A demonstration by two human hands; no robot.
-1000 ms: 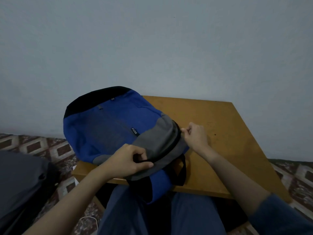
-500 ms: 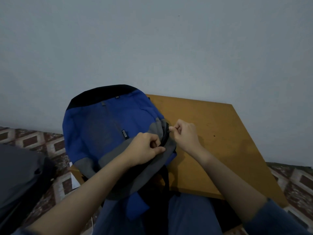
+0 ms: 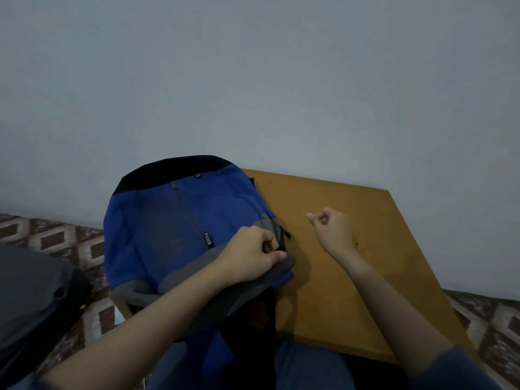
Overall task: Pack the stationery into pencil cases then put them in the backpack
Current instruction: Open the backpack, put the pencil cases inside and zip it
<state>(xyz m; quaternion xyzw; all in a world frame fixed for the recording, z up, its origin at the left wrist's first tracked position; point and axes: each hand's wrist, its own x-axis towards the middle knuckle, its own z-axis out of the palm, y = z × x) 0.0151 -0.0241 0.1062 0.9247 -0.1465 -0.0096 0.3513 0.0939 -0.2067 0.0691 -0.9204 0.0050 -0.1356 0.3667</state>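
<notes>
A blue, grey and black backpack (image 3: 168,226) lies flat on the left part of a low wooden table (image 3: 351,249), its straps hanging over the near edge onto my lap. My left hand (image 3: 253,254) grips the grey fabric at the backpack's right edge, beside the zipper. A black zipper pull (image 3: 287,235) lies free just beyond that hand. My right hand (image 3: 330,230) hovers over the bare table to the right of the backpack, fingers curled with nothing in them. No pencil cases or stationery show.
A pale wall stands right behind the table. A dark bag (image 3: 31,299) sits on the patterned tiled floor (image 3: 62,240) at the left. My blue-trousered legs (image 3: 304,370) are under the table's near edge.
My right hand has let go of the zipper pull and drawn away to the right over the table. My left hand keeps its hold on the backpack, which has shifted slightly left.
</notes>
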